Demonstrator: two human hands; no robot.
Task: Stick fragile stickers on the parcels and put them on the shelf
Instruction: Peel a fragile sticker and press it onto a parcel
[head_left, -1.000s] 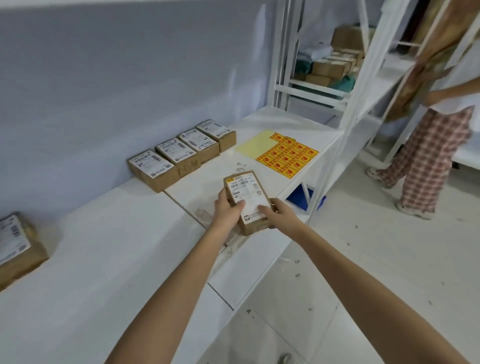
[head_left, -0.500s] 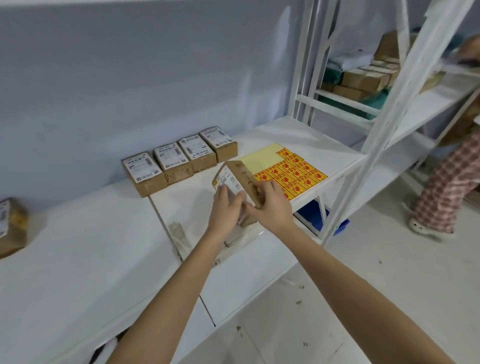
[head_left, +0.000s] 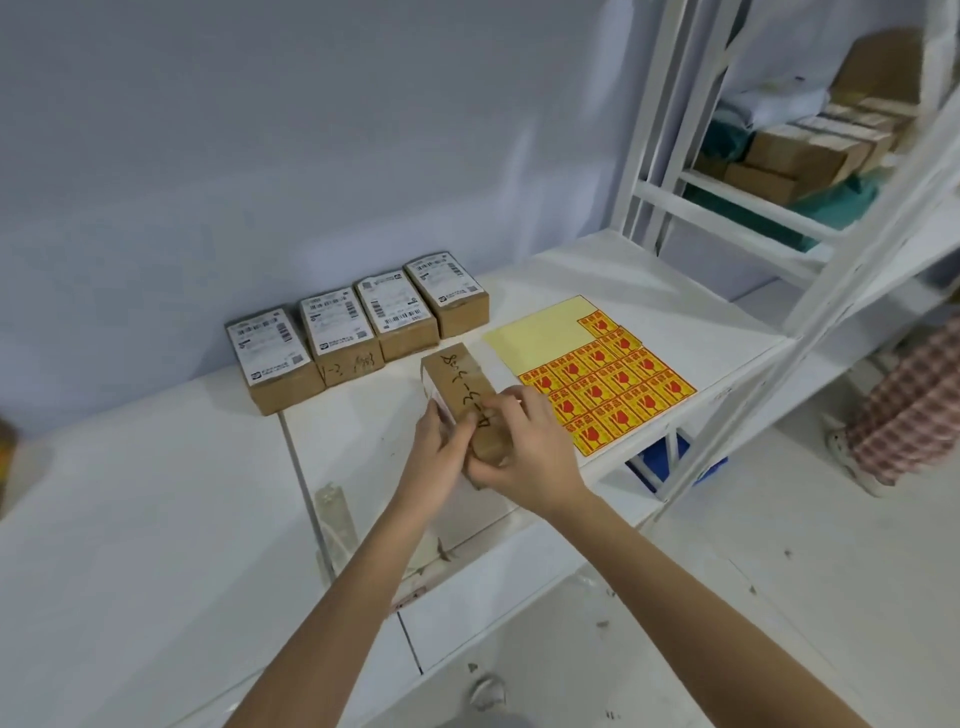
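Both hands hold a small brown cardboard parcel (head_left: 460, 382) over the white shelf board (head_left: 374, 457). It is turned on its side, so a brown face with handwriting points up and the white label faces left. My left hand (head_left: 441, 447) grips its near left side. My right hand (head_left: 530, 441) wraps round its near right end. Just to the right lies a yellow sheet of red-and-yellow fragile stickers (head_left: 613, 384), its upper left part bare backing. Behind, a row of several labelled parcels (head_left: 358, 327) stands along the wall.
White shelf uprights (head_left: 654, 156) rise at the right, with more boxes (head_left: 800, 150) on a further shelf. A person in checked trousers (head_left: 904, 405) stands on the floor at far right. A blue bin (head_left: 660, 462) sits under the shelf. Another parcel (head_left: 6, 447) shows at the left edge.
The parcel has been rolled from label-up onto its side, so the handwritten brown face is now on top. Both hands kept hold and shifted slightly toward the sticker sheet.
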